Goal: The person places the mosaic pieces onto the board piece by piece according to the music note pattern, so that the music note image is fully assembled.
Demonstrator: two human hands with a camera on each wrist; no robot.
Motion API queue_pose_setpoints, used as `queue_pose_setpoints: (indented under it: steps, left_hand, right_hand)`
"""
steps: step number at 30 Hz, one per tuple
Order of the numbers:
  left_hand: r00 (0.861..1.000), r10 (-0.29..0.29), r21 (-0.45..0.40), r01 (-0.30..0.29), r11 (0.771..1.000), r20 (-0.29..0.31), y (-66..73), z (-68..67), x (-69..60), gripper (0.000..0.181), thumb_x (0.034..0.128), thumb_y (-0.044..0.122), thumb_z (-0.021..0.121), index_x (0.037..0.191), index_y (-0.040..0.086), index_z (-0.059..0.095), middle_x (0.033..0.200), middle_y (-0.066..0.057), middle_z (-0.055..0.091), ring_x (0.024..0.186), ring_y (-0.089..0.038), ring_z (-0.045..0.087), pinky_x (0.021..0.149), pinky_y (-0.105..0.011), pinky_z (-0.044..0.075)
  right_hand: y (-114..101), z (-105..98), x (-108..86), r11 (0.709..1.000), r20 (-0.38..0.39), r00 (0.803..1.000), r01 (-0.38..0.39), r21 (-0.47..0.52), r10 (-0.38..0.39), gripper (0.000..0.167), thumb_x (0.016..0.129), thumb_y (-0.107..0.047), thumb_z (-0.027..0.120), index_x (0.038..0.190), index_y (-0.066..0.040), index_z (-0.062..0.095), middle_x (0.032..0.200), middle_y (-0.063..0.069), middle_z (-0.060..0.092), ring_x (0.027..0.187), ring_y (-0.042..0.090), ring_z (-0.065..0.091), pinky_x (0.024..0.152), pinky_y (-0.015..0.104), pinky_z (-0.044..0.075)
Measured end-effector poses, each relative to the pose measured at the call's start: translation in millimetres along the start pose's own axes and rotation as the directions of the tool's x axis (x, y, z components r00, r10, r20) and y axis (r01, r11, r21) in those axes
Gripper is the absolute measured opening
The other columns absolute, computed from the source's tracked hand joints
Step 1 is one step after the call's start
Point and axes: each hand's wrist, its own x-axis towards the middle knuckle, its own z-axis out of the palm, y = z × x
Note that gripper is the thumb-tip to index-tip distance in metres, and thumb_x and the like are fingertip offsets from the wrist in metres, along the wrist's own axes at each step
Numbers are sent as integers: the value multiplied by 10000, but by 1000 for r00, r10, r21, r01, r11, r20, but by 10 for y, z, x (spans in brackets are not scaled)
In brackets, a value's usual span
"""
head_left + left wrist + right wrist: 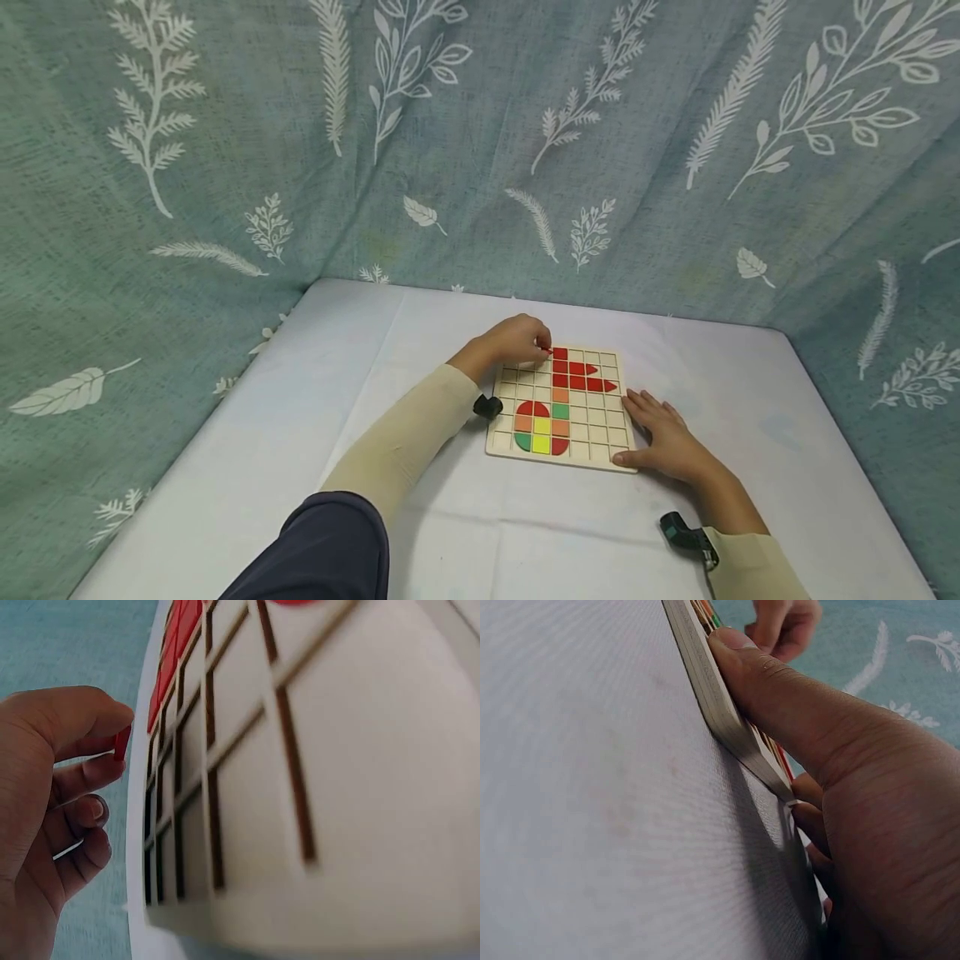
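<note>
In the head view my left hand (pixel 517 340) hovers over the far left part of a wooden grid board (pixel 596 429). Its thumb and index finger pinch a small red piece (pixel 121 742), seen nearly edge-on in the left wrist view. My right hand (pixel 663 442) rests at the board's near right corner, its extended thumb (pixel 761 679) touching the corner area and the other fingers along the right edge. Red tiles (pixel 577 382) form two pointed rows near the far side. Lower left in the grid lies a rounded patch of red, orange, yellow (pixel 541 443) and green tiles.
A white cloth (pixel 420 542) covers the table beneath the board. Behind it and at the sides hangs a green curtain (pixel 465 183) with white leaf prints. Dark wrist cameras (pixel 684 533) sit on both arms.
</note>
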Motion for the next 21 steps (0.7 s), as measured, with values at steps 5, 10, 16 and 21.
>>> queue_pose_setpoints:
  steps: [5,10,16,21]
  left_hand:
    - [1000,9,2,-9,1000,12,107,10,115,102,912,272,660,953,209,729,931,103,645,847,-87,574,761,-298,473]
    - [1000,10,29,-11,1000,27,171,42,213,106,921,262,651,954,194,725,925,88,649,842,-89,583,766,-289,477]
    - [999,23,67,-26,997,45,245,45,299,119,929,270,642,973,189,717,949,74,648,836,-85,582,757,-282,476]
    - [998,24,68,-28,997,62,298,81,381,109,934,270,638,949,194,715,910,89,637,790,-85,573,735,-275,470]
  right_hand:
    - [-4,-4,1,1000,-4,1000,-8,1,8,1149,656,-646,780,1502,-15,326,1565,177,244,1448,379,110,1121,548,17]
    - [-9,5,2,1000,-4,1000,-11,2,11,1148,660,-647,778,1502,-12,323,1566,174,243,1449,377,108,1122,546,18]
    - [-28,-10,-11,1000,-2,1000,-7,0,7,1134,667,-637,780,1502,-18,327,1566,170,245,1449,376,109,1123,543,19]
    - [-56,-29,-19,1000,-2,1000,-4,-1,4,1127,674,-639,774,1501,-17,329,1563,176,250,1445,383,118,1121,547,20]
